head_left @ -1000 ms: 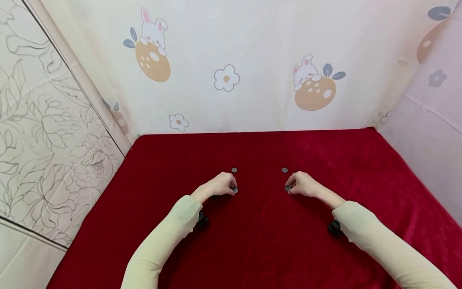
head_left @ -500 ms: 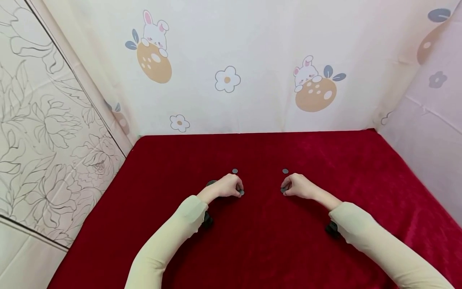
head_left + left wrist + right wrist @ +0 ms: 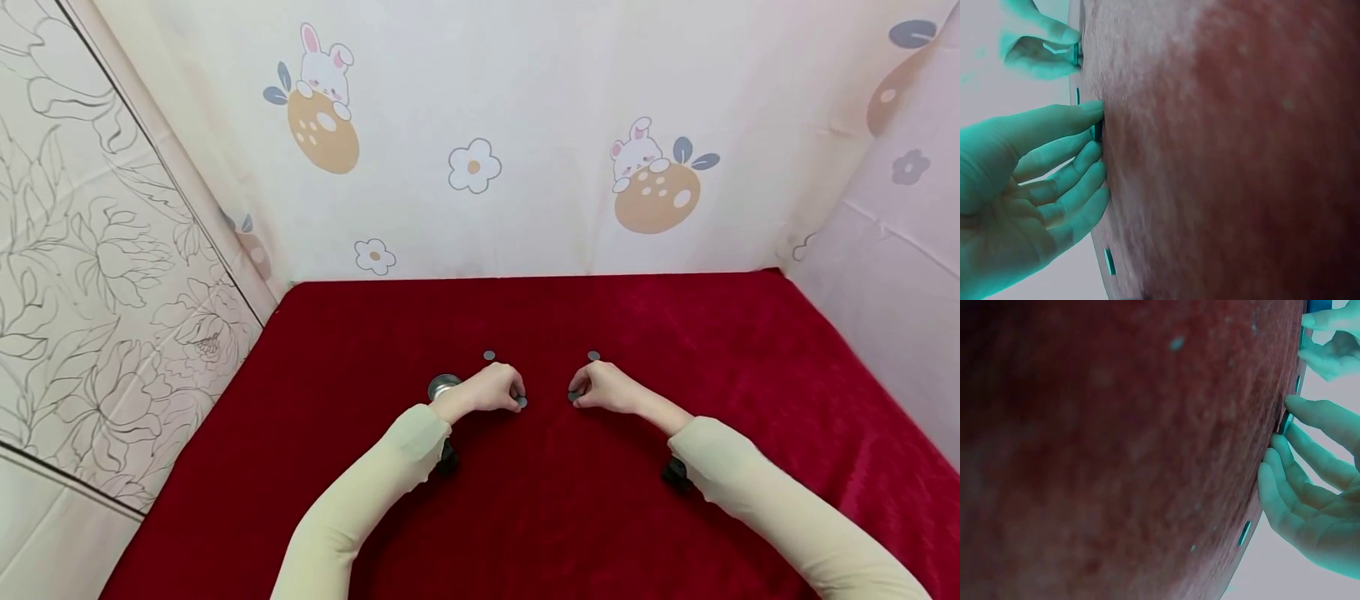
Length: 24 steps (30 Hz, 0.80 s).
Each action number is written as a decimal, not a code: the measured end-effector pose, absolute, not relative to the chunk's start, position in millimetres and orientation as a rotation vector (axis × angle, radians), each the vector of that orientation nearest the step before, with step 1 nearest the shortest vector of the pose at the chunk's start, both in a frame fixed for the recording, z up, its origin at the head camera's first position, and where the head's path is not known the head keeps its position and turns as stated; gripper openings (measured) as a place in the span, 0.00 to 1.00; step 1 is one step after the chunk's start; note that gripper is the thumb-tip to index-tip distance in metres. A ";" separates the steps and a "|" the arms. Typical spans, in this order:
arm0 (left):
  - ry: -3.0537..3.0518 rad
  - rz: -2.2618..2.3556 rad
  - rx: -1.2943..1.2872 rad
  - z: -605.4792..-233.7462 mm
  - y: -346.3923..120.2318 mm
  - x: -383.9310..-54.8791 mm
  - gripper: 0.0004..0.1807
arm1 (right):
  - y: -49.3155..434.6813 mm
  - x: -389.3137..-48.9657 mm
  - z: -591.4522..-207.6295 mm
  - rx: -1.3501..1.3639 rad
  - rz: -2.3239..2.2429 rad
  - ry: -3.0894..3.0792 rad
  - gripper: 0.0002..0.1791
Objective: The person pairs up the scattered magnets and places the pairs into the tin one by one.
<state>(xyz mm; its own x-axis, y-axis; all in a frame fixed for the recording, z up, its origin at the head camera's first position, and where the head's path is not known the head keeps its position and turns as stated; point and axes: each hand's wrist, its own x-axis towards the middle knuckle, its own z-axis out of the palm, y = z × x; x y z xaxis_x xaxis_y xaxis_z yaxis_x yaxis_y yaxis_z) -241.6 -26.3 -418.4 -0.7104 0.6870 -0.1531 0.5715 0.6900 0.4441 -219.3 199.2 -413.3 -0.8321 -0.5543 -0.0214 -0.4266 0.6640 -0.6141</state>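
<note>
Both hands are low over the red cloth, facing each other. My left hand point(image 3: 495, 388) pinches a small grey disc point(image 3: 522, 402) by its edge, thumb on one side and index finger on the other. Opposite it, my right hand point(image 3: 611, 388) pinches a matching disc point(image 3: 573, 397) the same way. In the left wrist view the left hand's disc point(image 3: 1097, 130) shows edge-on at the cloth, with the other fingers loosely bent alongside. A similar edge-on disc point(image 3: 1285, 422) sits between the right thumb and index finger in the right wrist view. A short gap separates the two discs.
Two more grey discs lie farther back, one on the left point(image 3: 489, 355) and one on the right point(image 3: 593, 355). A round silvery object point(image 3: 444, 384) is partly hidden behind the left wrist. Red cloth point(image 3: 540, 517) covers the table, with patterned curtains point(image 3: 540, 100) behind it.
The left hand has slid right and the right hand left, each with its disc, narrowing the gap. The silvery object has come into view behind the left wrist. The two far discs stay put.
</note>
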 end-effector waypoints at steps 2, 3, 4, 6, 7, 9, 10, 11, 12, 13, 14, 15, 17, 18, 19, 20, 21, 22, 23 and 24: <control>2.594 0.537 0.992 -418.7 -22.9 -240.8 0.09 | 196.7 -219.6 -413.4 -0.808 -0.897 2.679 0.07; 2.592 0.541 0.989 -418.8 -21.5 -240.5 0.09 | 195.7 -219.7 -413.2 -0.811 -0.895 2.680 0.07; 2.590 0.542 0.988 -418.9 -20.1 -240.1 0.09 | 194.6 -219.8 -413.2 -0.815 -0.893 2.681 0.07; 2.591 0.542 0.986 -419.1 -17.6 -239.8 0.09 | 192.9 -219.9 -413.2 -0.821 -0.893 2.681 0.07; 2.590 0.545 0.985 -419.2 -16.6 -239.6 0.09 | 192.2 -220.0 -413.2 -0.821 -0.894 2.680 0.07; 2.593 0.546 0.988 -420.0 -14.9 -239.7 0.09 | 190.9 -220.2 -413.3 -0.822 -0.899 2.675 0.06; 2.592 0.548 0.989 -420.3 -14.2 -239.9 0.08 | 189.9 -220.4 -413.4 -0.824 -0.902 2.671 0.06; 2.592 0.550 0.989 -420.6 -13.6 -240.0 0.08 | 189.0 -220.6 -413.4 -0.824 -0.905 2.667 0.06; 2.590 0.555 0.990 -420.8 -12.9 -240.1 0.09 | 188.0 -220.8 -413.4 -0.825 -0.909 2.663 0.06; 2.587 0.561 0.988 -421.1 -12.2 -240.2 0.09 | 187.0 -220.9 -413.3 -0.825 -0.914 2.657 0.06; 2.586 0.564 0.985 -421.3 -11.7 -240.2 0.09 | 185.8 -221.0 -413.2 -0.826 -0.920 2.650 0.06; 2.585 0.567 0.981 -421.5 -11.1 -240.2 0.09 | 184.6 -221.0 -413.2 -0.829 -0.925 2.642 0.06; 2.583 0.574 0.966 -421.8 -10.0 -240.0 0.09 | 182.4 -221.2 -413.4 -0.841 -0.931 2.631 0.07; 2.584 0.578 0.960 -422.0 -9.6 -239.9 0.09 | 181.3 -221.3 -413.6 -0.847 -0.936 2.624 0.07; 2.586 0.578 0.956 -422.3 -9.2 -239.9 0.09 | 180.3 -221.3 -413.9 -0.853 -0.940 2.617 0.07; 2.590 0.578 0.956 -422.8 -8.7 -240.0 0.09 | 179.4 -221.4 -414.2 -0.860 -0.943 2.613 0.07; 2.593 0.580 0.955 -423.1 -8.4 -239.9 0.09 | 178.5 -221.6 -414.6 -0.866 -0.945 2.610 0.07; 2.596 0.581 0.955 -423.5 -8.1 -240.0 0.09 | 177.8 -221.5 -414.7 -0.866 -0.947 2.608 0.07; 2.599 0.583 0.957 -423.9 -7.8 -240.0 0.09 | 177.2 -221.3 -414.6 -0.864 -0.951 2.605 0.08; 2.602 0.585 0.959 -424.1 -7.5 -239.9 0.09 | 176.5 -221.1 -414.7 -0.864 -0.954 2.603 0.08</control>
